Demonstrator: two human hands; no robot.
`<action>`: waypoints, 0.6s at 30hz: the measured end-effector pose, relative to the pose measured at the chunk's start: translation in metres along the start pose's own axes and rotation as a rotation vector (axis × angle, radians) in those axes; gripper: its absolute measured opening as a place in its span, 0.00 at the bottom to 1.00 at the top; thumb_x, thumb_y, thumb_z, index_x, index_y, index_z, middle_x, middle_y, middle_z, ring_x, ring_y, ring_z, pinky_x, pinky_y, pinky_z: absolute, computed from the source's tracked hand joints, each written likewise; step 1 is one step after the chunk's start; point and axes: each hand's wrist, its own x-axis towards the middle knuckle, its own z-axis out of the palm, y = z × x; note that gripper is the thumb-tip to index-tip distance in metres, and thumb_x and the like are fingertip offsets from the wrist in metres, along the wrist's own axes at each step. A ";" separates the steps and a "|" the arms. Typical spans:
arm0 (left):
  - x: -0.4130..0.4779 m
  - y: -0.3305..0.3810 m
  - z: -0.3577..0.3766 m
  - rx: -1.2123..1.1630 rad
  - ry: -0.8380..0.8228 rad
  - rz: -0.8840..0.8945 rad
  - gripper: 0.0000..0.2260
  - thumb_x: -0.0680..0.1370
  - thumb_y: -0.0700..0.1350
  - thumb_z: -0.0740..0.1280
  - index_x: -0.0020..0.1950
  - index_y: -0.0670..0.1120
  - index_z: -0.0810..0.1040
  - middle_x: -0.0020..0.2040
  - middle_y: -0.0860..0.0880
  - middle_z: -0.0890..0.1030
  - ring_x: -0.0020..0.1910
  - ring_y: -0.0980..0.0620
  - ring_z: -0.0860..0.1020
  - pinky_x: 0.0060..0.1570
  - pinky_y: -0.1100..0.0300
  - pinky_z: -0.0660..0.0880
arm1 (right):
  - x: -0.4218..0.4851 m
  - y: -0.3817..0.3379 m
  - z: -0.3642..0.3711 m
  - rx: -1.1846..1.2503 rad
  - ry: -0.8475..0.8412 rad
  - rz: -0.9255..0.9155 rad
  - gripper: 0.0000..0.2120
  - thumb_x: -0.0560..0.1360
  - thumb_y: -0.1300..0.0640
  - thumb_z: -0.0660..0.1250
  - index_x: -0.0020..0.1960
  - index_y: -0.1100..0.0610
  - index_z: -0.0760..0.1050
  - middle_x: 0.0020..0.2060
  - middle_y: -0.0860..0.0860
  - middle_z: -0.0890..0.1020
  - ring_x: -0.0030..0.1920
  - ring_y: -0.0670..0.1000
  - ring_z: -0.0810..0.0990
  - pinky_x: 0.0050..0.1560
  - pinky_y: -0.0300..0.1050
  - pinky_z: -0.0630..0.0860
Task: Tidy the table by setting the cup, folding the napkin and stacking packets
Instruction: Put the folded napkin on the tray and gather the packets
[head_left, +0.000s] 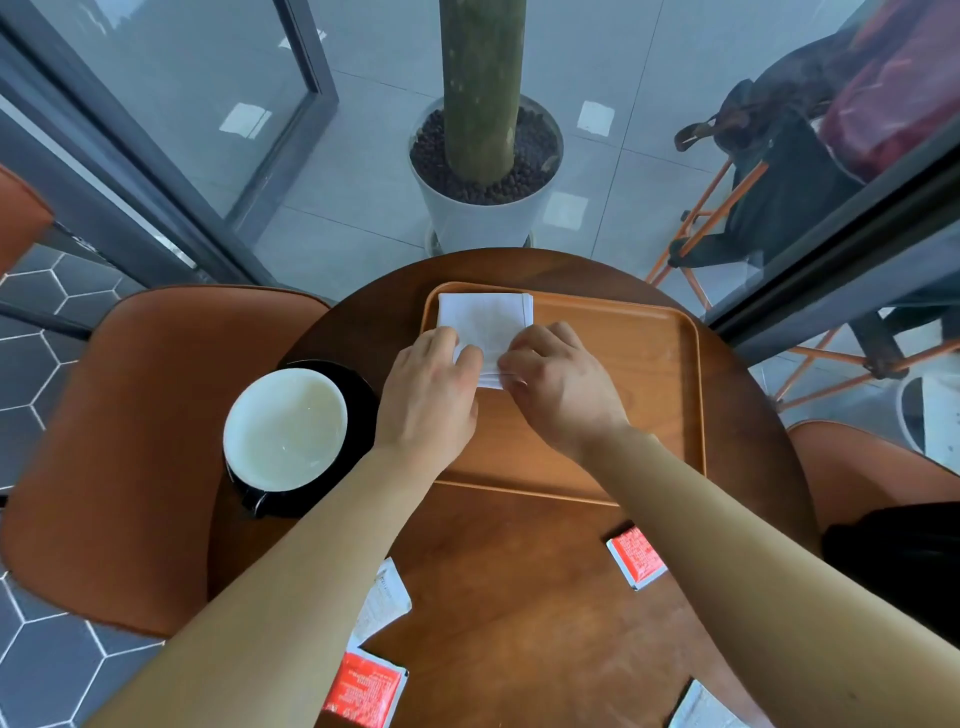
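A folded white napkin (485, 322) lies in the far left corner of an orange tray (634, 374). My left hand (428, 395) and my right hand (558, 387) both pinch the napkin's near edge, fingers closed on the paper. Left of the tray stands a white-lined black cup (285, 428) on a black saucer (358, 395). Packets lie loose on the near half of the table: a red one (636, 558) at the right, a red one (366, 688) and a white one (382, 605) by my left forearm, and another white one (698, 709) at the bottom edge.
The round wooden table (519, 597) is small, with orange chairs at the left (135, 447) and right (872, 467). Behind it a white plant pot (483, 218) stands against glass walls.
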 end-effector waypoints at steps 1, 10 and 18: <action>-0.003 0.000 -0.001 -0.004 0.013 0.000 0.12 0.74 0.38 0.73 0.57 0.39 0.80 0.57 0.37 0.79 0.57 0.39 0.79 0.55 0.47 0.77 | -0.002 0.000 -0.002 -0.001 0.016 -0.003 0.06 0.77 0.61 0.69 0.51 0.60 0.84 0.50 0.54 0.81 0.51 0.58 0.74 0.42 0.57 0.79; -0.037 0.011 -0.007 -0.034 0.078 0.026 0.10 0.74 0.39 0.72 0.56 0.40 0.82 0.54 0.40 0.81 0.50 0.41 0.81 0.51 0.49 0.78 | -0.032 -0.009 -0.014 0.010 0.083 0.034 0.11 0.74 0.62 0.72 0.57 0.59 0.83 0.53 0.54 0.82 0.52 0.59 0.77 0.44 0.56 0.79; -0.141 -0.003 0.000 -0.153 0.132 -0.021 0.10 0.76 0.40 0.71 0.57 0.41 0.83 0.56 0.42 0.81 0.54 0.44 0.81 0.50 0.53 0.82 | -0.143 0.012 -0.035 0.034 0.211 0.215 0.11 0.76 0.57 0.72 0.58 0.56 0.82 0.54 0.51 0.82 0.53 0.54 0.76 0.49 0.46 0.76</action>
